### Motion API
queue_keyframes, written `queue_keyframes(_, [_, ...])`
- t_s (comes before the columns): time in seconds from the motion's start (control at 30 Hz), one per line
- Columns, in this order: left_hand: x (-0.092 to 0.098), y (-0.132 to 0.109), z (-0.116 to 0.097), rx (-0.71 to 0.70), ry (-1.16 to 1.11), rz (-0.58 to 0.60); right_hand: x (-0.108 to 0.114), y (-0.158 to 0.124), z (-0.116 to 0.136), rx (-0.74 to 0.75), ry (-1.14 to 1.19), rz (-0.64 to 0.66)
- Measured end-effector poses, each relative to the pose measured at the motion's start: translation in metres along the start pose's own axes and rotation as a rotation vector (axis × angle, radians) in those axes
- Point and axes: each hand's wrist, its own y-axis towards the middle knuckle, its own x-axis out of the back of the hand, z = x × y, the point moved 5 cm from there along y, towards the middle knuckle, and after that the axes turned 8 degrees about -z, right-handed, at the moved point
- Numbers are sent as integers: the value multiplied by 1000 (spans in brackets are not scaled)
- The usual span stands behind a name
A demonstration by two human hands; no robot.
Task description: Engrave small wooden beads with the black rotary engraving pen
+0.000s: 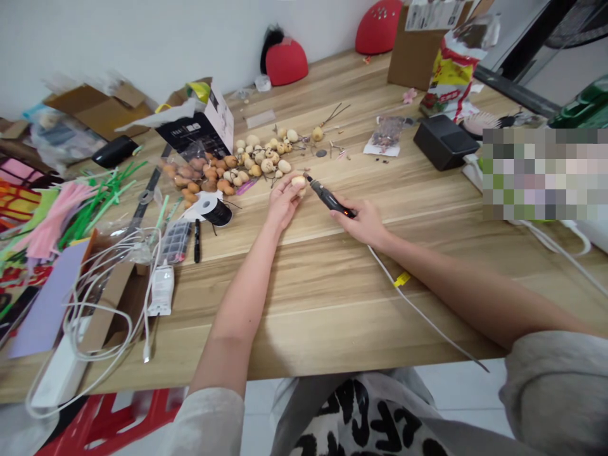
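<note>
Between the fingers of my left hand (283, 204) is a small pale gourd-like ball (299, 183). My right hand (363, 223) is wrapped round a dark rotary tool (329, 196) with a lit orange spot on its body. The tool's tip points at the ball and sits very close to it; whether they touch I cannot tell. A white cord (403, 294) runs from the tool toward the table's front edge. Just beyond my left hand lies a heap of pale balls (266, 158), some with dark stems, beside several brown ones (211, 174).
A spool of black cord (217, 211), a black marker (197, 240) and a coiled white cable (102, 316) lie on the left of the wooden table (313, 316). At the right stand a black box (444, 142), a snack bag (451, 76) and a cardboard box (413, 54).
</note>
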Motion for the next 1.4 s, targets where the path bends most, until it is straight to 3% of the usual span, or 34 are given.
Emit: queue_keyframes(1.4, [0, 0, -1, 6, -25, -19, 0, -2, 2, 59, -14, -24])
